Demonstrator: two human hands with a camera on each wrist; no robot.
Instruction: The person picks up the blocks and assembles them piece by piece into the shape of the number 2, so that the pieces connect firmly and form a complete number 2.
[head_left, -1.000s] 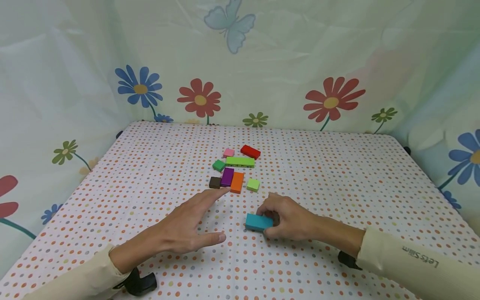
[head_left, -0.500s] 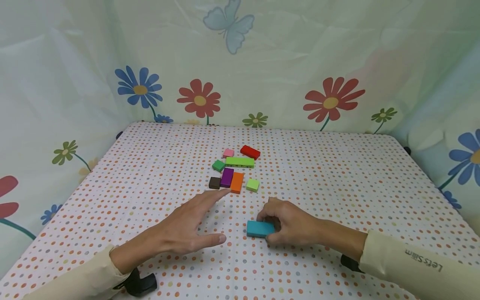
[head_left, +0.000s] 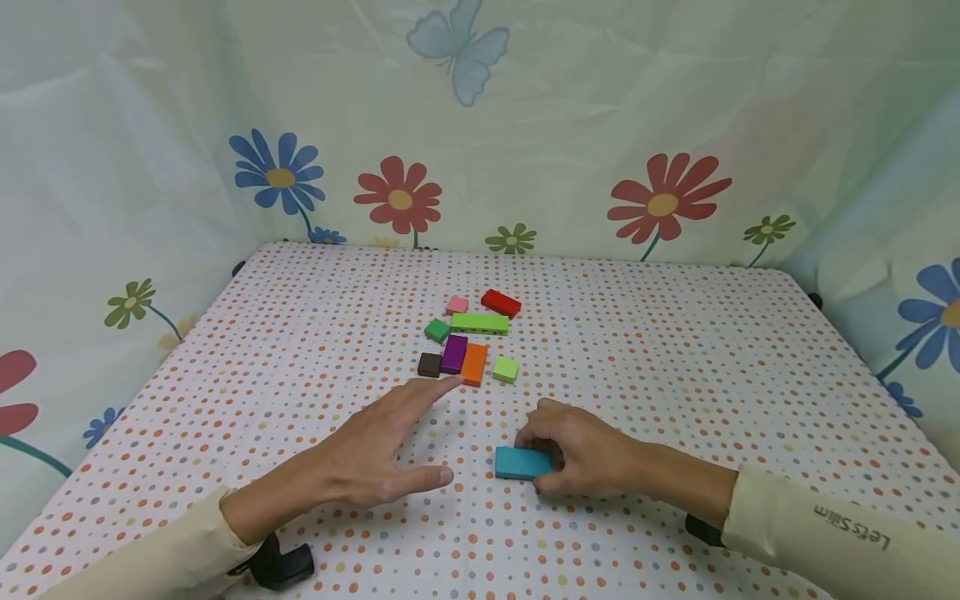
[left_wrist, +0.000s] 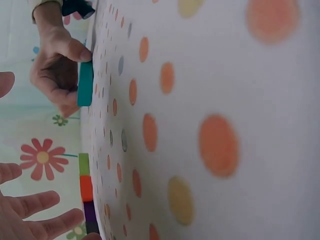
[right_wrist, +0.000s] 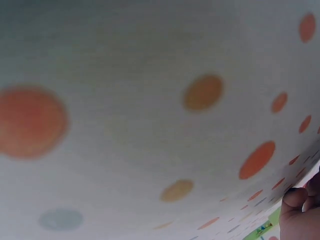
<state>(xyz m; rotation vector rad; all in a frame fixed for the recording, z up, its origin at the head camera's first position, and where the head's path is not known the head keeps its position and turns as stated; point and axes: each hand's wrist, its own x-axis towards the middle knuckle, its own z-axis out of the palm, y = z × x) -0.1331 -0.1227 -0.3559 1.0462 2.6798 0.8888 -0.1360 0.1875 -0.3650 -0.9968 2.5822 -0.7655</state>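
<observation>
A teal rectangular block (head_left: 522,463) lies on the dotted cloth in front of the person. The right hand (head_left: 581,450) pinches its right end between thumb and fingers. In the left wrist view the same teal block (left_wrist: 85,84) shows edge-on, low over the cloth, with the right thumb against it. The left hand (head_left: 375,454) is held to the left with fingers spread and straight, holding nothing. Its index fingertip overlaps the lower end of an orange block (head_left: 474,365) in the head view. The right wrist view shows mostly cloth, with part of the right hand (right_wrist: 300,212) at the edge.
Beyond the hands lie a purple block (head_left: 453,354), a dark brown block (head_left: 430,365), a small light green block (head_left: 506,369), a green block (head_left: 437,330), a long lime block (head_left: 480,323), a pink block (head_left: 457,306) and a red block (head_left: 501,303). A flowered curtain surrounds the table.
The right hand has drawn the teal block toward the person and very slightly right, turning it a little straighter. The left hand has stayed nearly still.
</observation>
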